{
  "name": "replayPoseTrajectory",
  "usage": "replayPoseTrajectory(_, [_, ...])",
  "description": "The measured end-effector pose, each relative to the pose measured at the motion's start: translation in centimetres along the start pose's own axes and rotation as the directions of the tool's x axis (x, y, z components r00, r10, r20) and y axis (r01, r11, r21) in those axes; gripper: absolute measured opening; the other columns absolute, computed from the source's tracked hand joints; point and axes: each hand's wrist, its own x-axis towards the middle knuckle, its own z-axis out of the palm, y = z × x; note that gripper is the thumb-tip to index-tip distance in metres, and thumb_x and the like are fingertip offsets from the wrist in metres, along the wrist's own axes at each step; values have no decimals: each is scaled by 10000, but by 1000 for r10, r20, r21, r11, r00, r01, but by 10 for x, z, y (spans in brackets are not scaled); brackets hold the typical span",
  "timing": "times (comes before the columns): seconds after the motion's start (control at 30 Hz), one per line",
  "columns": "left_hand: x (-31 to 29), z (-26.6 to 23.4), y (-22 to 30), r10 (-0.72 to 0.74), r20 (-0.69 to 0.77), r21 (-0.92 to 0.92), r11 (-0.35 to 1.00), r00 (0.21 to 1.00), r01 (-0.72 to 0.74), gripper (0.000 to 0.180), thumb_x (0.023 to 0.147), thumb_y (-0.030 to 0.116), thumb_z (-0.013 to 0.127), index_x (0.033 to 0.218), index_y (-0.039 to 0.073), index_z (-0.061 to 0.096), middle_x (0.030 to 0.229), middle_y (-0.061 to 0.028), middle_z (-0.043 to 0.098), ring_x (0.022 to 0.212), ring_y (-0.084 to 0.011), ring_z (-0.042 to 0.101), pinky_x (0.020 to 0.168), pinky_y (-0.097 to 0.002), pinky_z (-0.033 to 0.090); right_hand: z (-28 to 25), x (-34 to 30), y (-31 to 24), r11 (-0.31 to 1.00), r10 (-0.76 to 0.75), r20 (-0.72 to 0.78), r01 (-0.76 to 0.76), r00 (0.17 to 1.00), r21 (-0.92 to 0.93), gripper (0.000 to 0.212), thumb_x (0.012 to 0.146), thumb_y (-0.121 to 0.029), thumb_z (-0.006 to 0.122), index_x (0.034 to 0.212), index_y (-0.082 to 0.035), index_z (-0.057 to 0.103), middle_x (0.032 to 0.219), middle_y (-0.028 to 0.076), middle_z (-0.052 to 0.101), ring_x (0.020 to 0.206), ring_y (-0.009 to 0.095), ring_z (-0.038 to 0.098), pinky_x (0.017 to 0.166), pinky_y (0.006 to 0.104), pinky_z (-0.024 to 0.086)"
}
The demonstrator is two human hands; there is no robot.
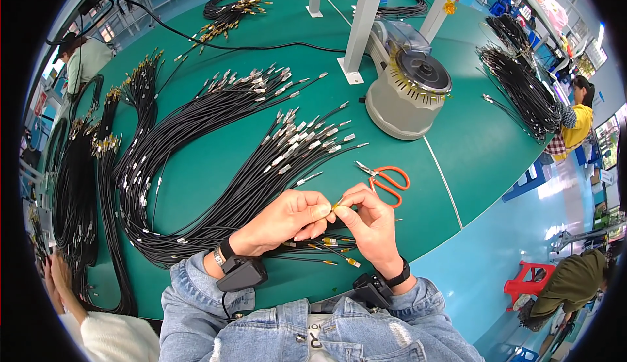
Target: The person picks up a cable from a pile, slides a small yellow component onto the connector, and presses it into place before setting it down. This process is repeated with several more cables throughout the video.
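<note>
My left hand [285,219] and my right hand [369,223] meet fingertip to fingertip above the green table. Both are closed in a pinch on a small yellow piece [335,207], which looks like tape; whatever it sits on is mostly hidden by my fingers. Below my hands lie cable ends with yellow tags [351,262]. To the left, black cables [222,212] with white-labelled metal ends [307,141] curve in a thick bundle. Just beyond my right hand rest scissors [390,180] with orange handles.
A round grey tape dispenser [406,97] with yellow strips around its rim stands ahead, beside a grey post [363,25]. More cable bundles lie at the left [75,192] and far right [522,91]. A co-worker's hand [61,280] shows at lower left; a red stool [528,282] stands right.
</note>
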Motion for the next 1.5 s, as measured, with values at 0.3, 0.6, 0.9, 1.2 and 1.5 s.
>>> replayPoseTrajectory(0.3, [1,-7,-3,-27,119,-44,998,993,33,267,958,236,477,855,5,562,565,23,466,443,-29,336,420,-185,248,0,1,1,962,160,42,-165,986,217,29,859,0,583,873,24,577,898,68,553,773,133,553,730,255,461])
replayPoseTrajectory(0.6, [3,-9,-4,-7,145,-77,997,989,19,245,953,227,488,843,16,546,579,25,477,448,-28,343,428,-182,259,-5,2,10,916,226,69,-236,972,325,104,878,-49,571,936,31,604,888,73,576,775,132,549,707,241,445])
replayPoseTrajectory(0.9, [9,12,-19,300,-217,383,902,929,-202,131,904,109,562,811,19,546,598,-7,561,459,-48,461,418,-196,341,2,-6,-13,968,220,-148,-197,964,155,158,873,-73,598,993,30,600,901,34,590,801,79,539,710,209,446])
replayPoseTrajectory(1.2, [11,17,-36,787,23,912,236,616,-335,121,786,50,669,772,15,553,579,-82,585,476,-192,582,427,-279,429,-1,-9,-1,955,273,-140,-251,952,162,101,851,-53,608,919,21,613,798,15,607,688,71,522,644,209,436])
replayPoseTrajectory(1.5, [12,12,-36,598,-24,873,402,801,-274,121,799,96,650,857,18,578,679,-106,610,615,-275,591,549,-346,465,-24,-7,-4,940,334,-6,-332,943,83,142,874,-92,592,975,6,605,875,9,598,815,84,545,743,221,449])
